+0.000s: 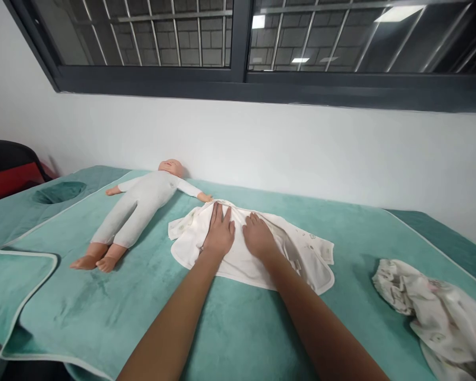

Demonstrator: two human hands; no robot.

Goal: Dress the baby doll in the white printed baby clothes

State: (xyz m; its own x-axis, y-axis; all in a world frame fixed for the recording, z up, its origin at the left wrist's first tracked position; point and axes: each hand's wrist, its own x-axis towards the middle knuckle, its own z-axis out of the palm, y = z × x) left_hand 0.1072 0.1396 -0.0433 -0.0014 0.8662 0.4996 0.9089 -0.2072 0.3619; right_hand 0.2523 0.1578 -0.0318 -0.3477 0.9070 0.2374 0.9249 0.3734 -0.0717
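Observation:
A cream baby garment [301, 254] lies spread on the teal blanket [103, 301] in the middle of the bed. My left hand [219, 232] rests flat on it with fingers stretched out. Beside it, my right hand [257, 236] also presses flat on the cloth, fingers pointing toward the wall. A baby doll [137, 209] in a pale grey suit lies on its back to the left of the garment, arms out, head near the wall.
A crumpled patterned cloth [432, 312] sits at the right edge of the bed. The blanket's left corner is folded over [19, 280]. A round hole [59, 191] shows in the bed at the far left. White wall and a dark window frame stand behind.

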